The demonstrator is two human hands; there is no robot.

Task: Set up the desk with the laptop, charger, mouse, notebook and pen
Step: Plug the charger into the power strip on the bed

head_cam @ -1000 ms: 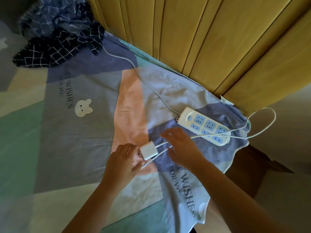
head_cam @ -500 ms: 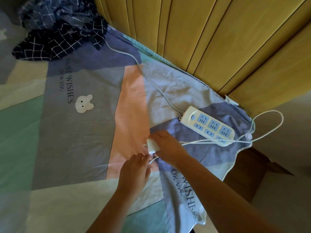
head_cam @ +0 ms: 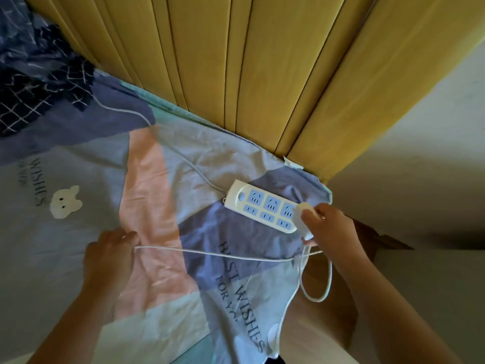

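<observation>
Meanwhile, right hand [head_cam: 324,225] curled around one small white charger block [head_cam: 301,219], poised at the right end of one white six-socket power strip [head_cam: 263,206]. Left hand [head_cam: 110,254], knuckles up, pinching the thin white charger cable [head_cam: 210,253] against the pastel patchwork bedsheet [head_cam: 86,164], near left.

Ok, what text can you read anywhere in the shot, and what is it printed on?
"BEST WISHES FOR YO..." on the bedsheet, lower middle, its last letters unclear.
"WISHES" on the bedsheet at far left; the small line beside it is too blurred to read.
Power strip: no legible markings.
</observation>
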